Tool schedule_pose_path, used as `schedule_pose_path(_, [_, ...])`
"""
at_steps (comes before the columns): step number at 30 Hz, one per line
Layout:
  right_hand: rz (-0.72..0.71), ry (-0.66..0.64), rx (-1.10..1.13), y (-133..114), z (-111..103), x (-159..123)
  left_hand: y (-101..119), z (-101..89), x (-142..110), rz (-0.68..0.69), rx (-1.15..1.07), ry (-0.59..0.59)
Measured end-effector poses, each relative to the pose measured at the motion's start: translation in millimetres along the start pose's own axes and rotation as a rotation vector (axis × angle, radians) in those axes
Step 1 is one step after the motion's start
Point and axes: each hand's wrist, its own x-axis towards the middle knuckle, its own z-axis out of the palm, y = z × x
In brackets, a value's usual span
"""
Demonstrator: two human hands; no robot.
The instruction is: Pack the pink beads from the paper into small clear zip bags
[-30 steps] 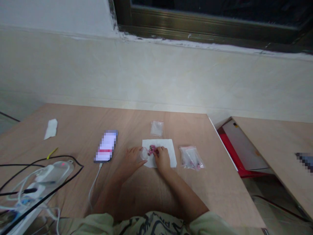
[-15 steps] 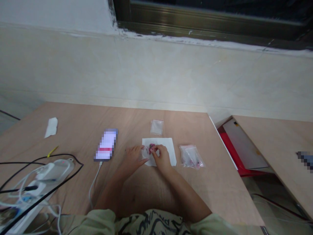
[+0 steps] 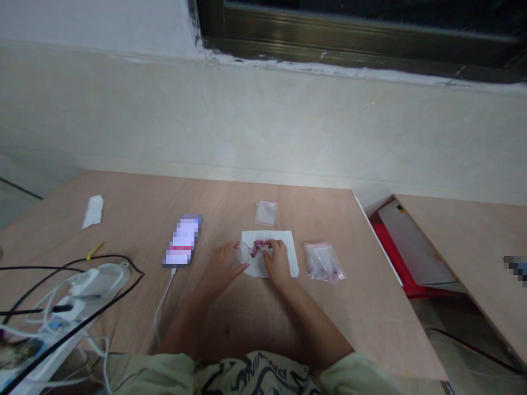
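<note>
Both hands (image 3: 249, 263) low over white paper (image 3: 289, 238), fingers bent

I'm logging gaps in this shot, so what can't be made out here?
Head view:
- Phone screen: pixelated.
- Beads: too small to count, partly behind the right hand.
- Left hand: too small to tell how its fingertips meet the clear bag.
- Dark object at far right: pixelated, cut off by the edge.
</note>
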Motion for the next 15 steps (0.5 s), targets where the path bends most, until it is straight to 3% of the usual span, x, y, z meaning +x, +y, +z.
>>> schedule_pose_path(10, [0.001,-0.102,-0.106,9.7,4.4,16.3,-6.2,2.5,-0.3,0.022,-0.016,0.012])
schedule_pose_path(15, [-0.059,-0.048,0.045,-10.3,-9.2,10.7,-2.6,5.2,3.4,0.015,0.003,0.001])
